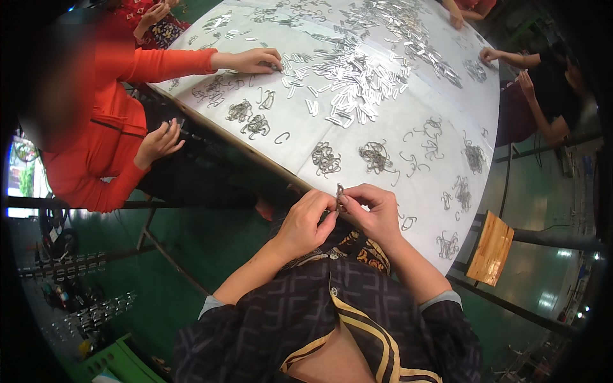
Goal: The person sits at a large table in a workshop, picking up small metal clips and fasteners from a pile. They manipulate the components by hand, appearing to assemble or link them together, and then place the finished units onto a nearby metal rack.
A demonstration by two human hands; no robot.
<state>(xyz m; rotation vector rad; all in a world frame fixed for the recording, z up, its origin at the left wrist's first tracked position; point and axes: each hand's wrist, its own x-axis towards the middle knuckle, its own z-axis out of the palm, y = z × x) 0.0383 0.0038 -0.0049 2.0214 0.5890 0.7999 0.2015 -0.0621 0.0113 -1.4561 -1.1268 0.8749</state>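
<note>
Just over the near edge of the table, both of my hands meet at a small dark metal clip [340, 189]. My left hand [305, 222] pinches it from one side with thumb and fingertips. From the other side, the thumb and forefinger of my right hand [374, 212] grip it too. Its upper end sticks up between the fingers; the lower part is mostly hidden. Beyond my hands lie a heap of thin bent wire hooks [326, 158] and another wire heap [375, 157]. A loose wire piece [408, 223] rests right of my right hand.
The white-covered table [290, 150] holds a large pile of shiny flat metal pieces [364, 83] and several small wire heaps. A person in an orange top [108, 127] reaches in at left; other people sit around it. A wooden stool [490, 249] stands at right.
</note>
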